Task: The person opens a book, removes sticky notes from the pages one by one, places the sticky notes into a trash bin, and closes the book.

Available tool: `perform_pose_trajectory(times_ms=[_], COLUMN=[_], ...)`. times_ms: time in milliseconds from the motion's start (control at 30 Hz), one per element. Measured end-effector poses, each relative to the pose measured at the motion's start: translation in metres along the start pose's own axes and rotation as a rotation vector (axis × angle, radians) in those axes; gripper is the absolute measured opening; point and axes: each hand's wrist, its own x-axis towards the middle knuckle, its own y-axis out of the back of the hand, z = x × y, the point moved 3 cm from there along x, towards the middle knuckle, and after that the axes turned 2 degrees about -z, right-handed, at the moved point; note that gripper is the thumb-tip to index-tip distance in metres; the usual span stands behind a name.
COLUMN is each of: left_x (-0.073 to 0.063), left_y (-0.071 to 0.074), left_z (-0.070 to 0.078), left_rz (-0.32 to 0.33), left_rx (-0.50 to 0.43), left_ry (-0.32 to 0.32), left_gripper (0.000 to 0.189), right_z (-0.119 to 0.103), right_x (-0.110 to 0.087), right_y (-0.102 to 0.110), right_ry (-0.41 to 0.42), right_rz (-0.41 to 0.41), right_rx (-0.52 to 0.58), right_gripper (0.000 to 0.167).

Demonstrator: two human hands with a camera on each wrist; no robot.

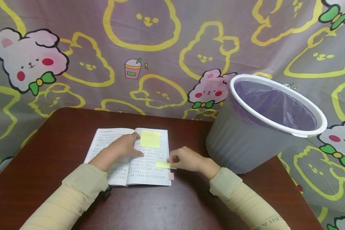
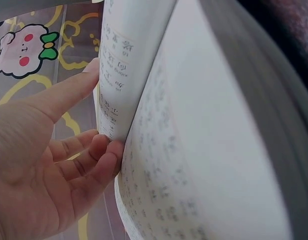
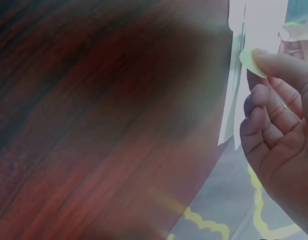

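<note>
An open book (image 1: 146, 179) with printed text lies on the table. A square yellow sticky note (image 1: 150, 139) is on the upper part of its right page. My left hand (image 1: 123, 147) rests on the book, thumb and fingers spread near the fold; in the left wrist view its fingertips (image 2: 111, 152) touch the page. At the right page's outer edge, my right hand (image 1: 188, 158) pinches a narrow yellow sticky strip (image 1: 162, 164) between thumb and fingers. The strip lies across the page edge. Below it a pink tab (image 1: 171, 176) sticks out from the book.
A grey trash bin (image 1: 247, 137) with a white rim and a purple liner bag stands at the right, leaning. Behind the brown table (image 1: 172, 207) hangs a curtain (image 1: 161, 64) with cartoon bunnies.
</note>
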Motion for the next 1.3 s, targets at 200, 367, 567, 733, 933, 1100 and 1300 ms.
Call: perform_pose_trajectory(times_ms=[200, 367, 567, 733, 933, 1100, 1300], left_x=[0.001, 0.000, 0.001, 0.002, 0.002, 0.001, -0.001], left_y=[-0.002, -0.003, -0.003, -0.004, -0.005, -0.002, 0.000], left_z=[-0.001, -0.001, -0.001, -0.003, -0.002, 0.000, 0.001], left_rz=[-0.002, -0.002, -0.004, 0.004, 0.015, 0.022, 0.020], left_rx=[-0.005, -0.007, 0.002, -0.006, -0.005, -0.010, -0.011], left_ry=[0.004, 0.003, -0.001, 0.005, 0.016, 0.016, 0.001], left_gripper=[0.083, 0.083, 0.083, 0.084, 0.084, 0.085, 0.085], right_z=[-0.002, -0.007, -0.018, -0.030, -0.047, -0.062, -0.072], right_x=[-0.002, -0.006, -0.018, -0.032, -0.053, -0.075, -0.101], right_y=[0.006, 0.017, 0.037, 0.058, 0.084, 0.111, 0.146], right_ry=[-0.015, 0.014, 0.047, 0.075, 0.166, 0.187, 0.253], right_rz=[0.000, 0.026, 0.045, 0.061, 0.125, 0.183, 0.347], right_rx=[-0.015, -0.050, -0.116, -0.146, -0.175, -0.183, -0.254], right_gripper=[0.019, 0.015, 0.009, 0.009, 0.013, 0.018, 0.023])
